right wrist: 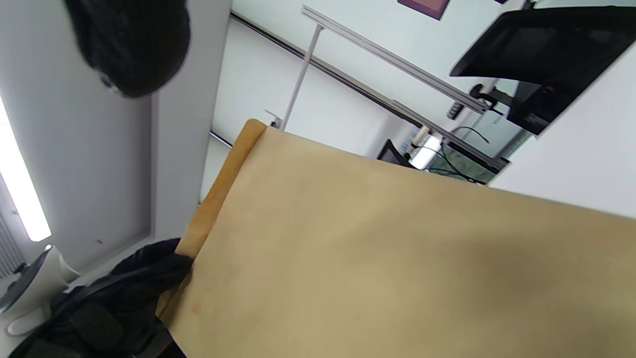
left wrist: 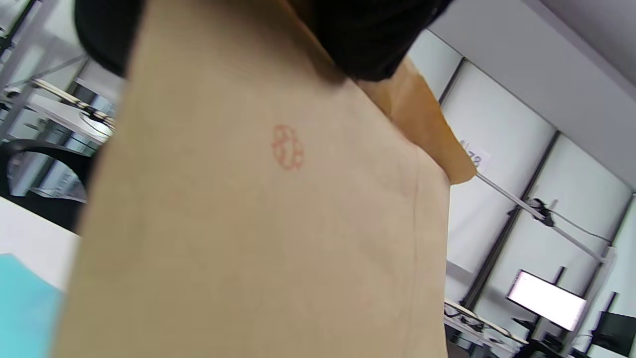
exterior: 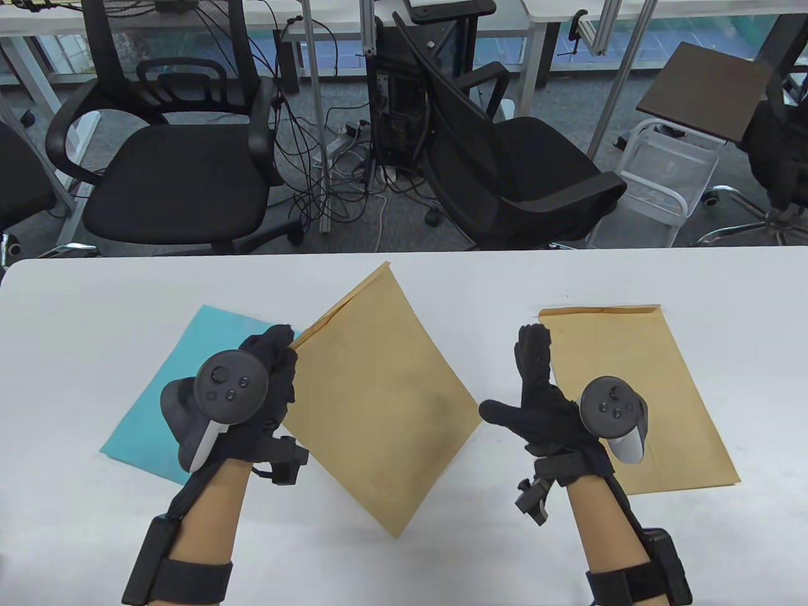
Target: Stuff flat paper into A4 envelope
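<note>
My left hand (exterior: 268, 379) grips a brown A4 envelope (exterior: 379, 391) by its left edge near the flap and holds it tilted up off the table, a corner pointing toward me. The envelope fills the left wrist view (left wrist: 258, 223), with a red stamp on it, and shows in the right wrist view (right wrist: 397, 263). A light blue sheet of paper (exterior: 158, 404) lies flat on the table under my left hand. My right hand (exterior: 536, 391) is open, fingers stretched, to the right of the held envelope and not touching it.
A second brown envelope (exterior: 644, 391) lies flat on the white table (exterior: 95, 297) at the right, partly under my right hand. Black office chairs (exterior: 183, 183) and cables stand beyond the table's far edge.
</note>
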`<action>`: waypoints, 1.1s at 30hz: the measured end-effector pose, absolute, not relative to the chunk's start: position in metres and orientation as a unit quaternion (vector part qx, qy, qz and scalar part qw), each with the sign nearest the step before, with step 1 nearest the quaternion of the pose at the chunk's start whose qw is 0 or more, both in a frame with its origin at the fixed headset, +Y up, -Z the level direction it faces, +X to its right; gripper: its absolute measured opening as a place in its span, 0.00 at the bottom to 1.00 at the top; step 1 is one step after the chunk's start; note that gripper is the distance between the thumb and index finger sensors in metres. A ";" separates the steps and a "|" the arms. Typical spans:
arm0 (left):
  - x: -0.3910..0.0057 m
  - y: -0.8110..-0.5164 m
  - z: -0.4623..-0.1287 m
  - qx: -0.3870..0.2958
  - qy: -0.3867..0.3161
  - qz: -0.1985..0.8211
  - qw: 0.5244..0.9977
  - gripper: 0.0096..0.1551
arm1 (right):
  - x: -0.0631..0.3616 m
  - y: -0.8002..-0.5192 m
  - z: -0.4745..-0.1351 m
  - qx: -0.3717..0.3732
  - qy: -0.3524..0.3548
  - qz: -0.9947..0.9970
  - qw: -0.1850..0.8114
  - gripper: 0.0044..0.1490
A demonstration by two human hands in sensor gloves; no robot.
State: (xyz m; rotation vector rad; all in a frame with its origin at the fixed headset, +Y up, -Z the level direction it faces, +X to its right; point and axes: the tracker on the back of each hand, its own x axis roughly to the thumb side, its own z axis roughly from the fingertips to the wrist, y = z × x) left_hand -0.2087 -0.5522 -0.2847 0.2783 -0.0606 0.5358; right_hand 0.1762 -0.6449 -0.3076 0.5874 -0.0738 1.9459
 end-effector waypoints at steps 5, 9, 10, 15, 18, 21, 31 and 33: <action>-0.200 -0.530 -0.278 0.096 -0.123 0.312 0.937 0.22 | 0.152 -0.618 -0.330 0.249 -0.038 0.802 0.542 0.73; -0.191 -0.519 -0.273 0.063 -0.174 0.314 0.931 0.22 | 0.139 -0.607 -0.345 0.256 -0.027 0.796 0.548 0.68; -0.190 -0.518 -0.272 0.055 -0.184 0.314 0.930 0.22 | 0.138 -0.605 -0.347 0.257 -0.032 0.788 0.558 0.63; -0.193 -0.516 -0.267 0.062 -0.195 0.323 0.924 0.23 | 0.135 -0.601 -0.347 0.260 -0.020 0.714 0.650 0.30; -0.201 -0.520 -0.267 0.073 -0.196 0.354 0.912 0.26 | 0.143 -0.602 -0.344 0.247 -0.038 0.713 0.655 0.29; -0.210 -0.526 -0.268 0.088 -0.202 0.369 0.903 0.33 | 0.155 -0.603 -0.342 0.239 -0.045 0.693 0.678 0.29; -0.198 -0.543 -0.270 0.149 -0.212 0.372 0.891 0.26 | 0.202 -0.597 -0.325 0.260 -0.036 0.668 0.697 0.49; -0.198 -0.544 -0.269 0.153 -0.211 0.369 0.892 0.25 | 0.212 -0.584 -0.319 0.260 -0.053 0.692 0.672 0.51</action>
